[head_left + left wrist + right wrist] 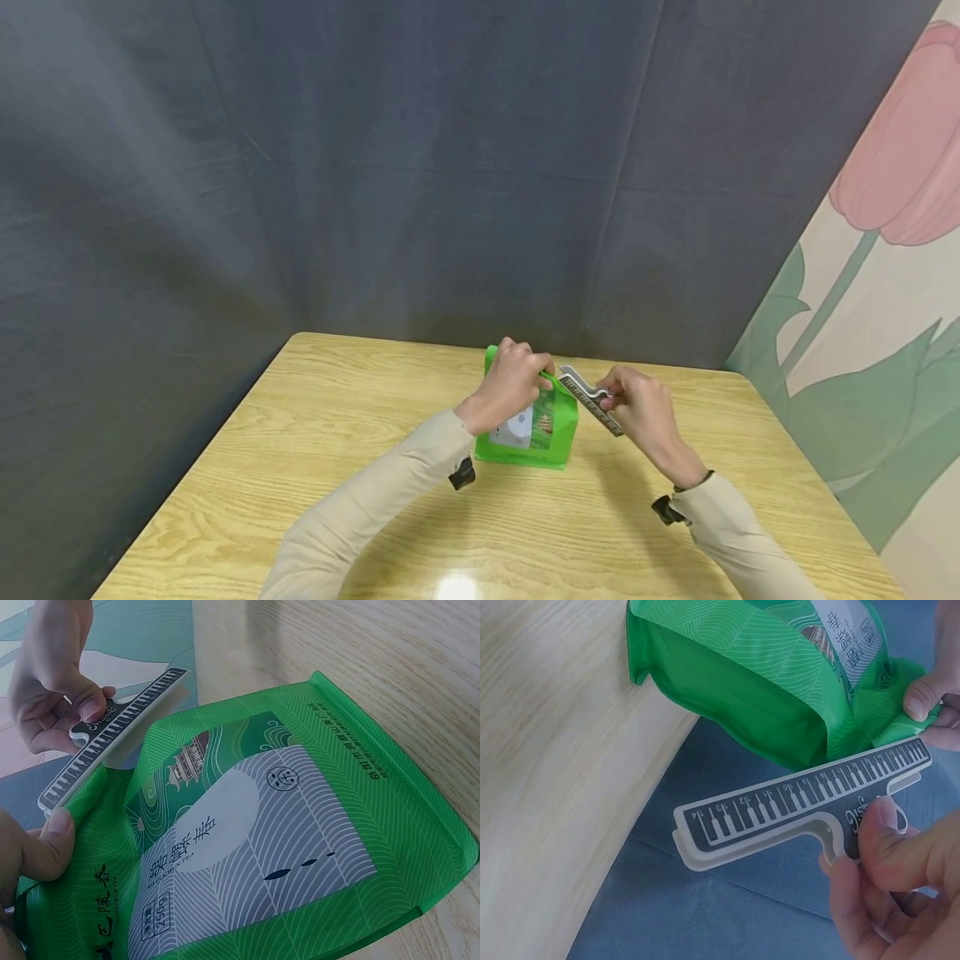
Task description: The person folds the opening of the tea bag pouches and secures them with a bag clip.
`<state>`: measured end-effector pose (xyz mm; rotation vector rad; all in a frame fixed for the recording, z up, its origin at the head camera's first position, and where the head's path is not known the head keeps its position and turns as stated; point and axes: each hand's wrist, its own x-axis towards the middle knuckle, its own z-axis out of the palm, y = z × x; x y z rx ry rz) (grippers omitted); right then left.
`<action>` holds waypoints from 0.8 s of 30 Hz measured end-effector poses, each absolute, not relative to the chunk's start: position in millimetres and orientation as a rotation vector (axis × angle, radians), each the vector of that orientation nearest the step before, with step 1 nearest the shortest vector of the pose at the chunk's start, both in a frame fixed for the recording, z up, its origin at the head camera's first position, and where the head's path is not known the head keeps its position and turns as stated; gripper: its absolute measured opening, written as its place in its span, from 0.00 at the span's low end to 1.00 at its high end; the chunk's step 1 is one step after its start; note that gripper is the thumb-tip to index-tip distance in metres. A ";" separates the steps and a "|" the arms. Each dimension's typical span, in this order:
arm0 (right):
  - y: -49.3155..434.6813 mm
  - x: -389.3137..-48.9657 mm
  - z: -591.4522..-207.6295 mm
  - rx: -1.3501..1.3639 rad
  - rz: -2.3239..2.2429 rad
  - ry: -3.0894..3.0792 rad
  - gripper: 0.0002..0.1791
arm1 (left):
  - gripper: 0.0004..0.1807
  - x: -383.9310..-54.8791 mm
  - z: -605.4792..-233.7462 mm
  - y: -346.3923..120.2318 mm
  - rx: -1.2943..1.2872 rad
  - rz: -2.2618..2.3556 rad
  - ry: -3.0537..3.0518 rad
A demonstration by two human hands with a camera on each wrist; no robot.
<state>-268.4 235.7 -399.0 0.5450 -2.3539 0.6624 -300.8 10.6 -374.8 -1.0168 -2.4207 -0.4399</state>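
Note:
A green tea bag with a grey label stands upright on the table. My left hand grips its folded top edge, thumb pressed on the green film in the left wrist view. My right hand pinches the handle of a long black-and-white clip printed with piano keys. In the right wrist view the clip slants along the bag's side, its far end at the bag's top corner close to the left fingers. Whether any film lies between its two bars I cannot tell.
The wooden table spreads out around the bag. A dark grey curtain hangs behind its back edge. To the right is a wall painted with a pink tulip. Each wrist wears a small black camera.

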 end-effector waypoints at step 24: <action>234.8 -268.0 -388.7 0.593 0.566 -2.466 0.17 | 0.06 -300.4 -372.9 10.7 -1.023 -0.366 -2.428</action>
